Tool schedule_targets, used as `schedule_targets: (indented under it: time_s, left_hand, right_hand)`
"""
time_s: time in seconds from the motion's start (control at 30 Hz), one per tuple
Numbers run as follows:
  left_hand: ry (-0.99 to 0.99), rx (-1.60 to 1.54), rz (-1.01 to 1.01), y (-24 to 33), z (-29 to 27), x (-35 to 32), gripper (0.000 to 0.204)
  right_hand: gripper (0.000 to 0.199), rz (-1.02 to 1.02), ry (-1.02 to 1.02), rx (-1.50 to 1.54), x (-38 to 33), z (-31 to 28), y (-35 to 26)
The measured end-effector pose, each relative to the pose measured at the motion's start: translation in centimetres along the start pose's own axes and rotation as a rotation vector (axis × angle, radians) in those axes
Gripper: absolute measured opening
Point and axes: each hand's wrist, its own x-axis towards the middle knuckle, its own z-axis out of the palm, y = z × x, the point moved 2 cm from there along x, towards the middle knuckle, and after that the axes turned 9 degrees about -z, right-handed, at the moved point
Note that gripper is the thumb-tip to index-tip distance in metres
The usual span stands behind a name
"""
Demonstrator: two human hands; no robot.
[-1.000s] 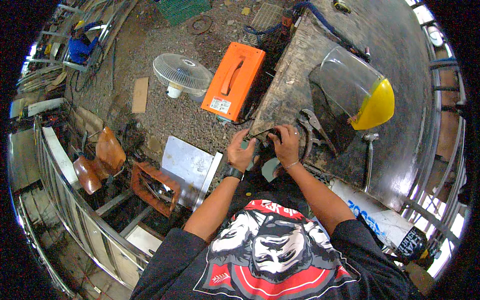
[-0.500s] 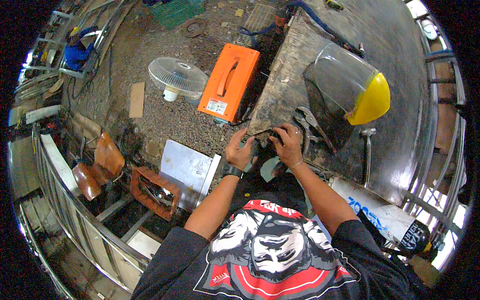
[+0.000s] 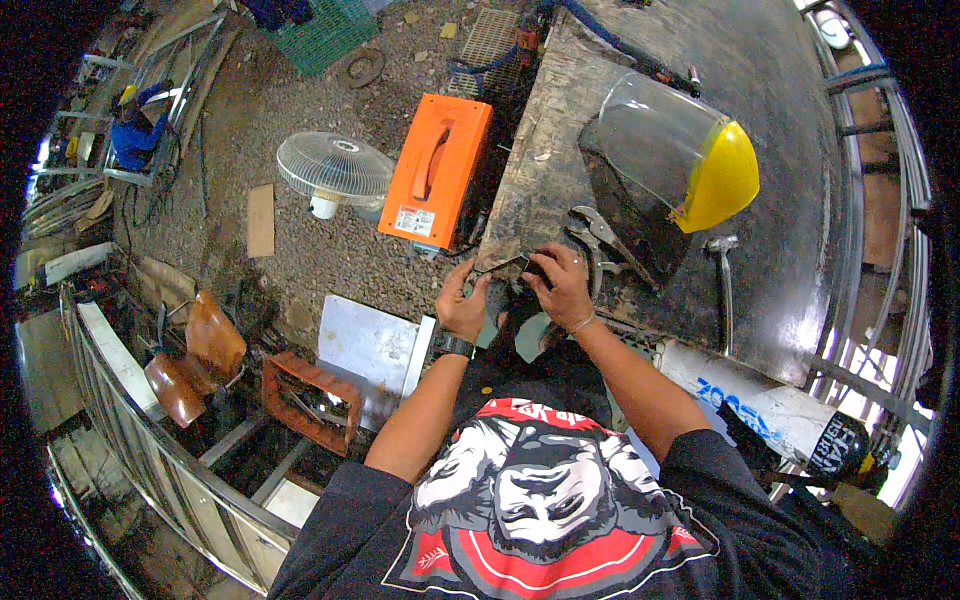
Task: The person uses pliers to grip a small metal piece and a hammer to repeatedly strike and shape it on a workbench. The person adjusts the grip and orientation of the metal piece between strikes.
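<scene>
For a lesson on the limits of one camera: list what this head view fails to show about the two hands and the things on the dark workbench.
- Small dark piece between left hand and right hand: too small, partly covered by fingers; kind and grip unclear.
- Grey locking pliers: handles run under the clear face shield with yellow headband.
- Bench's near edge: hidden by the person's forearms.
- White cylinder: end darkens into the fisheye rim.

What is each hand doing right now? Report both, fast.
Left hand: fingers closed on a thin dark metal piece.
Right hand: fingers curled over the same piece at the workbench edge.
</scene>
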Motion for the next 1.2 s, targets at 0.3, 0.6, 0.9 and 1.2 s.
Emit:
schedule_targets:
  time_s: [0.3,0.6,0.9,1.2]
  left_hand:
    - [-0.018,-0.019,-0.054,-1.4,0.4,-0.3,0.042]
    - [-0.032,0.023,0.001,-0.5,0.0,0.0,0.041]
    - [-0.042,-0.021,-0.063,-1.1,0.2,-0.2,0.037]
    - [-0.031,0.032,-0.058,-0.1,-0.2,-0.1,0.039]
  right_hand:
    - [0.035,0.004,0.016,-0.017,-0.1,0.3,0.1]
    - [0.031,0.004,0.002,0.005,0.3,0.1,0.1]
    - [0.033,0.015,-0.015,-0.012,0.2,0.0,0.0]
    - [0.034,0.0,0.01,-0.046,0.1,0.1,0.1]
